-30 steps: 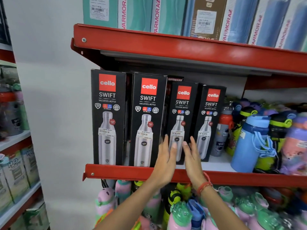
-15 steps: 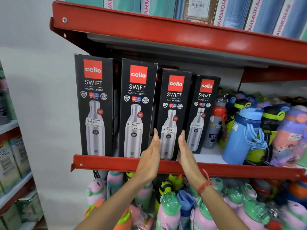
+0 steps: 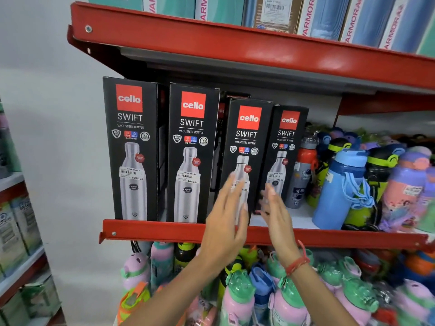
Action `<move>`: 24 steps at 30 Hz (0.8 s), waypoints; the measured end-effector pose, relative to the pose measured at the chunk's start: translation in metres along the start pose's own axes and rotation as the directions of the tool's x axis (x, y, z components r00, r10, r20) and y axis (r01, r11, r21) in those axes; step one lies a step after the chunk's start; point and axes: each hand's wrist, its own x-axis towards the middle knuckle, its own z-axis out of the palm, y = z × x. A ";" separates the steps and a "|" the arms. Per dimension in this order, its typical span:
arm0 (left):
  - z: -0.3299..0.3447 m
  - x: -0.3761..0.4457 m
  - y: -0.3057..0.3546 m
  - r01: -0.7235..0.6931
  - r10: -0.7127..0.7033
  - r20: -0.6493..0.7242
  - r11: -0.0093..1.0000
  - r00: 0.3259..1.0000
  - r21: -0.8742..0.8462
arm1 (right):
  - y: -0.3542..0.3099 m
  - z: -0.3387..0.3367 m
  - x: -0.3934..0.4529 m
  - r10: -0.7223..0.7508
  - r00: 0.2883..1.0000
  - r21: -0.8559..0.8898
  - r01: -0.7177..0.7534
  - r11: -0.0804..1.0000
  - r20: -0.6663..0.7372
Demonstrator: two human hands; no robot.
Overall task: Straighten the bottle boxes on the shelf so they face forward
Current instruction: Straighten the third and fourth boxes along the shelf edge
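**Red metal shelf, centre frame: black bottle boxes**

Four tall black cardboard bottle boxes (image 3: 193, 151) stand on the red metal shelf (image 3: 153, 231), fronts outward. Left hand (image 3: 226, 222) and right hand (image 3: 276, 212), fingers spread and empty, flank the third box (image 3: 247, 142) at lower centre.

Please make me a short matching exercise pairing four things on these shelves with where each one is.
Things:
1. third black box
2. blue bottle
3. red wrist thread
4. price sticker

Places:
A. on the right arm, below the hand
B. on the front of the leftmost black box
C. behind both open hands, left hand and right hand
D. standing right of the black boxes

Pairs: 1-C, 2-D, 3-A, 4-B
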 end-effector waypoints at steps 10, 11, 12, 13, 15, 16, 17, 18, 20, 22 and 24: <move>0.105 0.047 0.011 0.557 -0.482 0.288 0.771 0.827 -0.308 | 0.012 -0.050 0.058 0.074 0.996 -0.078 -0.079 0.994 -0.059; 0.110 0.052 0.009 0.594 -0.524 0.284 0.745 0.803 -0.305 | 0.013 -0.051 0.062 0.069 0.997 -0.109 -0.073 0.991 -0.043; 0.114 0.055 0.007 0.619 -0.551 0.285 0.726 0.784 -0.299 | 0.014 -0.051 0.066 0.067 0.997 -0.150 -0.072 0.986 -0.039; 0.117 0.057 0.005 0.635 -0.567 0.287 0.716 0.772 -0.292 | 0.015 -0.050 0.069 0.062 0.997 -0.190 -0.068 0.979 -0.037; 0.120 0.056 -0.001 0.645 -0.575 0.298 0.715 0.762 -0.270 | 0.017 -0.049 0.074 0.052 0.997 -0.228 -0.062 0.972 -0.053; 0.120 0.056 -0.003 0.647 -0.575 0.307 0.718 0.759 -0.256 | 0.018 -0.050 0.076 0.054 0.995 -0.243 -0.072 0.967 -0.081; 0.121 0.055 -0.006 0.648 -0.573 0.313 0.721 0.757 -0.244 | 0.020 -0.050 0.077 0.064 0.991 -0.269 -0.092 0.959 -0.114; 0.120 0.054 -0.008 0.647 -0.573 0.314 0.724 0.757 -0.239 | 0.020 -0.052 0.077 0.084 0.987 -0.285 -0.121 0.951 -0.138; 0.118 0.056 -0.009 0.647 -0.569 0.324 0.725 0.755 -0.236 | 0.020 -0.052 0.079 0.136 0.983 -0.232 -0.161 0.959 -0.123; 0.116 0.058 -0.008 0.657 -0.557 0.371 0.710 0.743 -0.251 | 0.020 -0.052 0.080 0.170 0.981 -0.147 -0.183 0.972 -0.096; 0.114 0.058 -0.005 0.667 -0.540 0.414 0.691 0.733 -0.279 | 0.017 -0.053 0.079 0.175 0.981 -0.127 -0.184 0.975 -0.078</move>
